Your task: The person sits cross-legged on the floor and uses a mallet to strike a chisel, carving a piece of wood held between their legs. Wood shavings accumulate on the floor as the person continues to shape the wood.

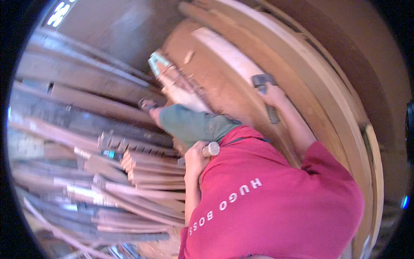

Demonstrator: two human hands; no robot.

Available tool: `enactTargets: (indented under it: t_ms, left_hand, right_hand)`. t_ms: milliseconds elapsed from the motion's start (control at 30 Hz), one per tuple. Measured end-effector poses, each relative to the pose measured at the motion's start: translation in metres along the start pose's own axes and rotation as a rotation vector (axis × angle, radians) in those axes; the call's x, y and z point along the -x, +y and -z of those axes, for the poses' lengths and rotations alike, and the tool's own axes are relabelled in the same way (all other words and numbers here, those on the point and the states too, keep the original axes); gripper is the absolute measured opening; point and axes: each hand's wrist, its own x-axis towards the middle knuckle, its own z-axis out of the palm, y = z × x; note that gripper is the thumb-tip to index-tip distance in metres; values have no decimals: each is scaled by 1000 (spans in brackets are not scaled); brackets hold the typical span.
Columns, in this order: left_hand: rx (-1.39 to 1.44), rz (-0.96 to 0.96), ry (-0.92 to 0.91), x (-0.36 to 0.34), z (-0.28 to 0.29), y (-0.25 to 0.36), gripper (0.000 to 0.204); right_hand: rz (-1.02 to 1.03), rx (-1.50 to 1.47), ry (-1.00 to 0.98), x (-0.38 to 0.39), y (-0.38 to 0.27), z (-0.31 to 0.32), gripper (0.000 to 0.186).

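My left hand (pixel 196 157) is closed in front of my waist around a short tool with a pale, round handle end (pixel 211 149). A bit of grey shows on the other side of that fist, and the rest of this tool is hidden. Out to the right, my right hand (pixel 274 93) grips what looks like a hammer, with a dark blocky head (pixel 262 80) and its grey handle end below the fist. The hammer is over long timber; I cannot tell whether it touches. A pale plank (pixel 228 54) runs away from the hammer's head.
Long curved-looking boards (pixel 319 82) line the right side. Stacked lumber (pixel 155 168) and many loose strips fill the left, blurred. A pale board (pixel 185 97) with a light green end (pixel 158 62) lies ahead near my foot. A small wood scrap (pixel 189 56) lies on the brown ground.
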Motion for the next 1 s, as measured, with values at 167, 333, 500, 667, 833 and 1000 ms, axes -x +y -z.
enactTargets:
  t_ms: [167, 333, 500, 667, 833, 1000]
  left_hand:
    - [-62, 109, 86, 25, 29, -6, 38]
    - [132, 290, 489, 56, 54, -45, 45]
    - [412, 451, 859, 43, 73, -33, 19]
    - [381, 500, 941, 40, 78, -58, 14]
    - [412, 527, 973, 18, 90, -93, 13]
    - [490, 440, 1044, -28, 118, -158, 19]
  right_hand:
    - [14, 79, 16, 13, -10, 2, 72]
    - [72, 77, -1, -1, -28, -15, 71]
    - [129, 78, 106, -2, -4, -15, 62]
    - [223, 130, 221, -10, 1, -26, 58]
    - [156, 109, 150, -1, -4, -21, 55]
    - [48, 70, 42, -3, -24, -4, 52]
